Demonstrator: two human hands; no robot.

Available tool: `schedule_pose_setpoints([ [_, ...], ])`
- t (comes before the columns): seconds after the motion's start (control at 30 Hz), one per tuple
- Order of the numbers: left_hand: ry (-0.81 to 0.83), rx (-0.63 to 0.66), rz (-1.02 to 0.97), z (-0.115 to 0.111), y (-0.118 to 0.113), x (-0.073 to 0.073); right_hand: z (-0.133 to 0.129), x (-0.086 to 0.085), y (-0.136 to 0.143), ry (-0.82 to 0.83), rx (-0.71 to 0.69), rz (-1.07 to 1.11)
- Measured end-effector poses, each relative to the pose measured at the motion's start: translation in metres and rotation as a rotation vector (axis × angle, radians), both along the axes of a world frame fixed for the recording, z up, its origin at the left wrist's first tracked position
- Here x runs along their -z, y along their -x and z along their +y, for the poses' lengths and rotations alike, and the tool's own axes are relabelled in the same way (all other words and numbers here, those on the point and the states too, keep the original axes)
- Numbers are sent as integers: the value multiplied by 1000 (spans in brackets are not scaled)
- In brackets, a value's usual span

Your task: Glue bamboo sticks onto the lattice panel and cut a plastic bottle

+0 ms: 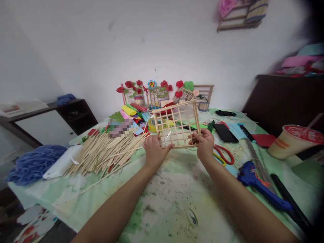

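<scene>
A small lattice frame made of thin wooden sticks [177, 122] is held up over the table, tilted a little, between both hands. My left hand [156, 151] grips its lower left corner, thumb along the bottom bar. At the lower right corner, my right hand [204, 143] pinches the frame between thumb and fingers. Through the grid show a roll of yellowish tape [152, 125] and some clear plastic. Left of my left hand lies a large pile of loose wooden sticks [103, 152]. Red-handled scissors [225, 154] rest just right of my right hand.
A blue glue gun [263, 189] and a drink cup [293, 141] stand to the right, near a black phone [225, 132]. Blue yarn [37, 163] lies at the left edge. Finished lattices with red paper flowers [164, 84] line the wall behind coloured paper.
</scene>
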State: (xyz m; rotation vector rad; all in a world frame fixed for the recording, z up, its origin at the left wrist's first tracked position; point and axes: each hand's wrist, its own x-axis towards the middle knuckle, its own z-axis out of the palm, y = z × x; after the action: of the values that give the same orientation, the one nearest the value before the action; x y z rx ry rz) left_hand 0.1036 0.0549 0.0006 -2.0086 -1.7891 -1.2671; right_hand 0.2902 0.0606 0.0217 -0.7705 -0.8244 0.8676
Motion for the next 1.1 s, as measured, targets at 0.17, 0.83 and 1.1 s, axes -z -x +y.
schedule_pose_setpoints([
  [0.17, -1, 5, 11, 0, -2, 3, -4, -8, -1, -8, -17, -4],
  [0.83, 5, 58, -58, -5, -6, 4, -2, -2, -3, 12, -20, 1],
  [1.1, -13, 75, -42, -6, -6, 4, 0, 0, -3, 14, -28, 0],
])
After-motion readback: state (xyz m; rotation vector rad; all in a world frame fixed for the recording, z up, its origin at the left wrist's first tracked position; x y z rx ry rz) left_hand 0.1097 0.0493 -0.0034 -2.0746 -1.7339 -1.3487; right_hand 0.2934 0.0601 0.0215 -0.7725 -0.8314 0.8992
